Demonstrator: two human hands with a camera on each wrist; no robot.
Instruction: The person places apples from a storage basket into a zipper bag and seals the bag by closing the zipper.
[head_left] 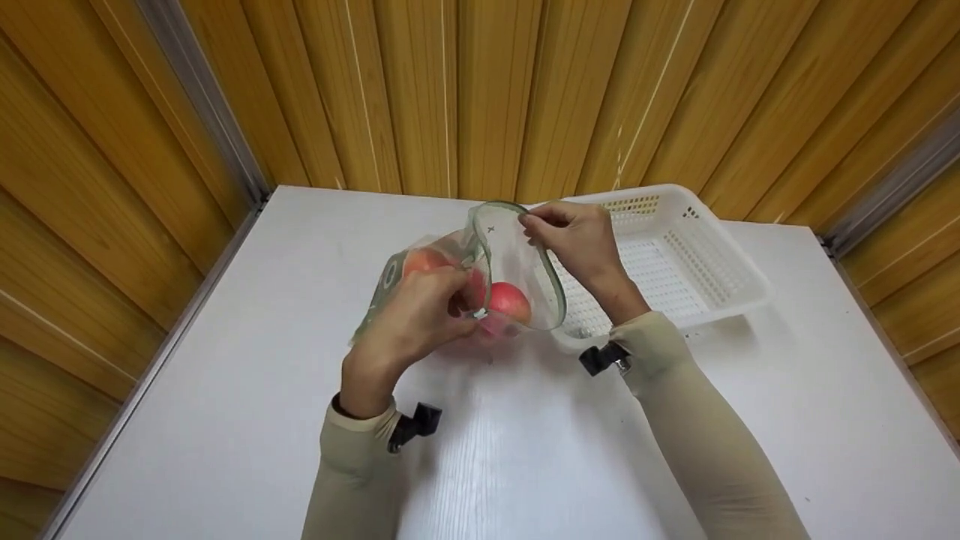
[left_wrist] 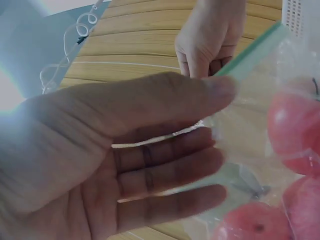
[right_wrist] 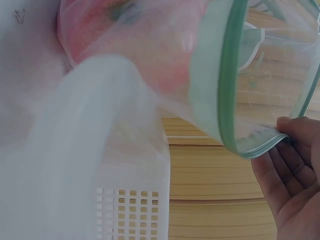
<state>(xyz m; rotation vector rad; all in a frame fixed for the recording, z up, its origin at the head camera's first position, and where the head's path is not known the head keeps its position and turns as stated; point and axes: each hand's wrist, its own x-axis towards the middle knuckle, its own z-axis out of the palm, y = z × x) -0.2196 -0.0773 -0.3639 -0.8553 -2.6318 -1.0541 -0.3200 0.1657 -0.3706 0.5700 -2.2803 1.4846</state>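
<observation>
A clear zip bag (head_left: pixel 523 259) with a green-edged mouth lies on its side, its mouth spread toward the right. Inside are several red apples (head_left: pixel 510 301), also seen pressed together in the bag in the left wrist view, where one apple (left_wrist: pixel 295 131) shows its stem. My left hand (head_left: pixel 420 315) pinches the near edge of the mouth beside the white slider (head_left: pixel 481 313). With thumb and fingertips, my right hand (head_left: pixel 581 244) pinches the far edge of the mouth; the right wrist view shows this hand (right_wrist: pixel 295 175) at the bag's corner.
A white plastic basket (head_left: pixel 720 262) with slotted walls stands right behind the bag, under my right forearm. The white table (head_left: pixel 247 390) meets wood-patterned panels (head_left: pixel 487 97) at the back. A small black camera mount sits on each sleeve.
</observation>
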